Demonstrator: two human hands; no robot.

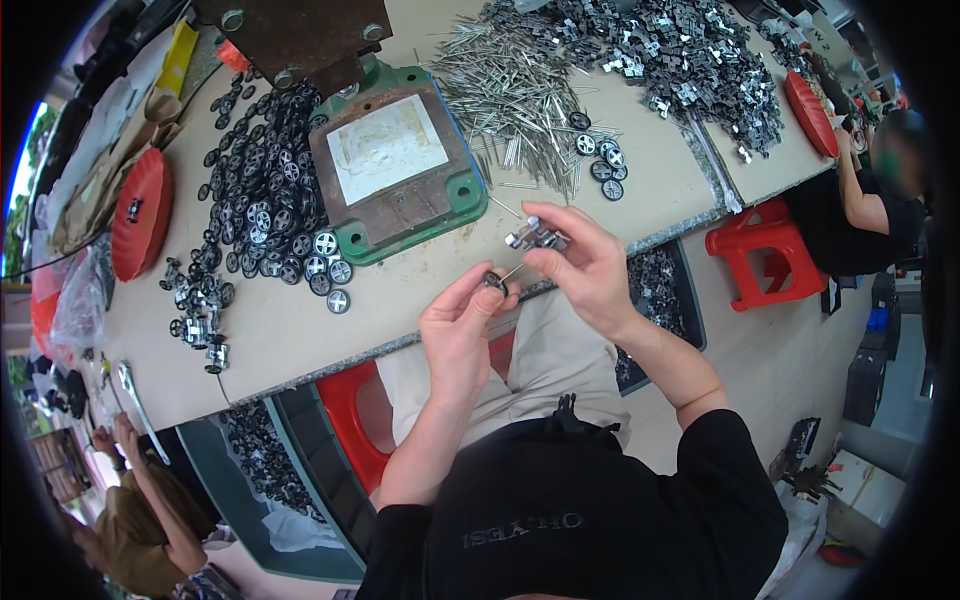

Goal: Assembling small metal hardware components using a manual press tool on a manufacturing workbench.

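My left hand [462, 322] pinches a small black wheel [495, 283] on the end of a thin metal pin. My right hand [580, 262] holds a small silver metal bracket [535, 238], through which the pin runs. Both hands hover just over the near edge of the beige table [300, 330]. A heap of black wheels [265, 205] lies to the left, a pile of metal pins [515, 95] ahead and a heap of silver brackets [680, 55] farther right.
A green-based press [395, 160] with a rusty plate stands at the table's middle. Red dishes [140, 212] [810, 112] sit at both ends. Finished wheel pieces [200, 325] lie at left. A red stool [765, 250] and another person [880, 200] are right; bins [270, 470] are below.
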